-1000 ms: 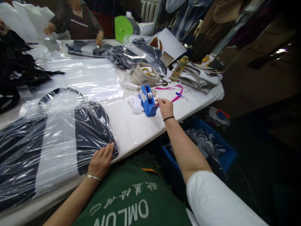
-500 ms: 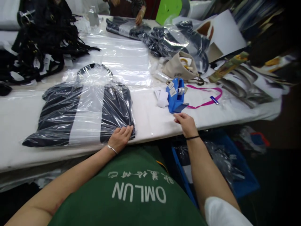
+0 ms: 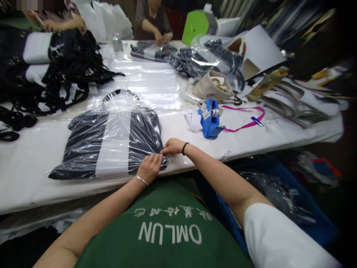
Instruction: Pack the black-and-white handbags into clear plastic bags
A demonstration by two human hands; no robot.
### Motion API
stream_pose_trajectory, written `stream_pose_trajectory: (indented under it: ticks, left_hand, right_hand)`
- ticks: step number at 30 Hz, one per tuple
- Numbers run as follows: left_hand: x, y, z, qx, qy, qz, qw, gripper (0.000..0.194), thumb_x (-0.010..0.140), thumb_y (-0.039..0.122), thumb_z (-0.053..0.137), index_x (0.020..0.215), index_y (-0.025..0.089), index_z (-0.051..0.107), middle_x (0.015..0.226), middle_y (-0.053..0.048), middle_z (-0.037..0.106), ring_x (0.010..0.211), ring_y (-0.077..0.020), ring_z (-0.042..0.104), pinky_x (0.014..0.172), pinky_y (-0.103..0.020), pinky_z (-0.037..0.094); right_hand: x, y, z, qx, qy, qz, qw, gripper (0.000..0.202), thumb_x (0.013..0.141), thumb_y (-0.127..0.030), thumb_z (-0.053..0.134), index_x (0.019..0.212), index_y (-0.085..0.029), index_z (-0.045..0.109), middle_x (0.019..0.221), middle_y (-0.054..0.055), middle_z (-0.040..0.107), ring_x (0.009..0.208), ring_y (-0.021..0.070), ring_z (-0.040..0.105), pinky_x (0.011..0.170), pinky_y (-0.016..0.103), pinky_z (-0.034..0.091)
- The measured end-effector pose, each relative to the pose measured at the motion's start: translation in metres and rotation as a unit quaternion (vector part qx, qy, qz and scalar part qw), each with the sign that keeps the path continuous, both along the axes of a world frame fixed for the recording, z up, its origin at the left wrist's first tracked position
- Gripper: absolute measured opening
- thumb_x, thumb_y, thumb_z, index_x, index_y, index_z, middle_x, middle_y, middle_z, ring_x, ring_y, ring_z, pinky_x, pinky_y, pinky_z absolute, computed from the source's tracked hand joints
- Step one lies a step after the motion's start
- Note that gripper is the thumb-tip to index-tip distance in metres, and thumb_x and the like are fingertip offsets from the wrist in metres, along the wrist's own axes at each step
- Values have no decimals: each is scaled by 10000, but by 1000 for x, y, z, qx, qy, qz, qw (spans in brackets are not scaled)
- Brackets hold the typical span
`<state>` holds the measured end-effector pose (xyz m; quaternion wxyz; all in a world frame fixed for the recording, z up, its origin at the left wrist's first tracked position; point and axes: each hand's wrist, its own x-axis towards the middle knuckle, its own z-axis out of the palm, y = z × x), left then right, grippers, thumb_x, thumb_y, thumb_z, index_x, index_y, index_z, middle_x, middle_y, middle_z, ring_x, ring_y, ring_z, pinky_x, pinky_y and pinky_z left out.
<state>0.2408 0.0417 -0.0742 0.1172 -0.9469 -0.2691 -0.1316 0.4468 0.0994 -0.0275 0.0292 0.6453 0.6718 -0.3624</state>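
Note:
A dark bag with a white band across its middle (image 3: pixel 114 149) lies in a clear plastic bag (image 3: pixel 83 156) on the table before me. My left hand (image 3: pixel 150 168) rests with its fingers flat on the plastic near the lower right corner. Beside it, my right hand (image 3: pixel 172 146) pinches at the right edge of the plastic; what is between thumb and finger is too small to make out. To the right of that hand stands a blue tape dispenser (image 3: pixel 209 124), with a white paper piece (image 3: pixel 195 123) against its left side.
Black bags with straps (image 3: pixel 67 74) are piled at the left. Clear plastic sleeves (image 3: pixel 150 82) lie behind the wrapped bag. A beige pouch (image 3: pixel 213 87) and a pink strap (image 3: pixel 242 128) are to the right. Co-workers stand across the table. A blue crate (image 3: pixel 312 227) is below.
My right hand has moved left from beside the tape dispenser to the plastic's right edge. My left hand stays at the corner. The view has shifted, showing more of the co-workers.

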Motion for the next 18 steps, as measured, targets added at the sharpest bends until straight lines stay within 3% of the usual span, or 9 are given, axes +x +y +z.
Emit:
stream_pose_trajectory:
  ticks: [3,7,9,13,15,18]
  left_hand:
    - [6,-2,0,-3,-2,47,999,401,943,97,457,1328,58,565,960,-139,662,841,-228,627,706,-353,501]
    - [7,8,-1,-25,-18,12,999,439,858,42,493,1282,80,603,973,-121,662,861,-220,630,762,-339,550]
    - [4,15,7,-42,-42,3,998,507,816,13,468,1301,95,592,1029,-118,673,902,-218,630,825,-341,563]
    - [-2,27,43,-64,-105,-1,992,624,748,-9,438,1343,131,559,1182,-112,662,1068,-238,614,962,-369,544]
    - [-1,33,65,-76,-126,1,989,635,737,-2,448,1343,150,560,1203,-103,658,1106,-240,605,1011,-383,525]
    - [9,41,92,-86,-136,15,987,587,755,13,465,1310,157,586,1166,-100,670,1085,-239,612,1021,-392,524]
  right_hand:
    - [5,-7,0,-19,48,-39,998,396,764,-437,742,498,-183,594,476,-4,563,510,119,494,537,253,346]
    - [18,-21,-12,-37,214,-164,962,250,683,-388,814,727,-193,664,522,-17,599,510,125,504,525,248,375]
    - [22,-31,-17,-46,345,-229,909,384,630,-409,857,878,-192,660,556,-30,608,527,122,522,543,240,399]
    - [12,-54,-22,-30,596,-293,747,464,642,-435,880,945,-177,640,702,-37,615,626,83,547,678,235,464]
    - [1,-58,-22,-16,672,-298,678,431,670,-420,878,954,-186,652,766,-28,628,689,90,571,741,253,485]
    - [-18,-52,-22,10,739,-297,605,409,687,-412,872,987,-221,670,945,10,688,852,148,633,826,310,508]
